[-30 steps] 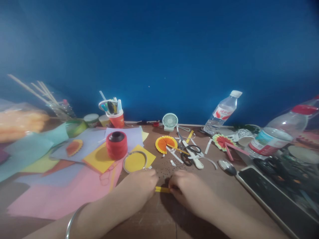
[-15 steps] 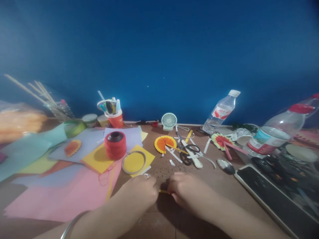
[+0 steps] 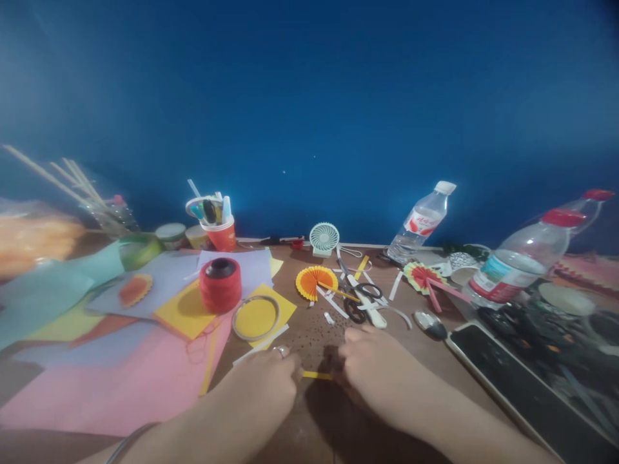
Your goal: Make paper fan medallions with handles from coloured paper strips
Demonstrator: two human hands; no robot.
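Observation:
A narrow yellow paper strip [image 3: 316, 375] runs between my two hands, low over the brown table. My left hand [image 3: 271, 380], with a ring on one finger, has its fingers curled round the strip's left end. At the other end, my right hand [image 3: 366, 364] is closed, its fingertips mostly hidden. Beyond the hands, small dark specks [image 3: 316, 332] are scattered on the wood. An orange and yellow pleated paper fan [image 3: 309, 282] lies farther back, near black-handled scissors [image 3: 356, 310] and white paper scraps.
To the left are coloured paper sheets [image 3: 106, 386], a red thread spool [image 3: 220, 290] and a metal ring [image 3: 235, 325]. A phone [image 3: 507, 380], a spoon [image 3: 430, 325] and water bottles [image 3: 512, 267] stand or lie on the right. A small fan [image 3: 324, 240] is by the blue wall.
My hands have moved apart, so more of the yellow strip shows between them. The whole view has shifted slightly.

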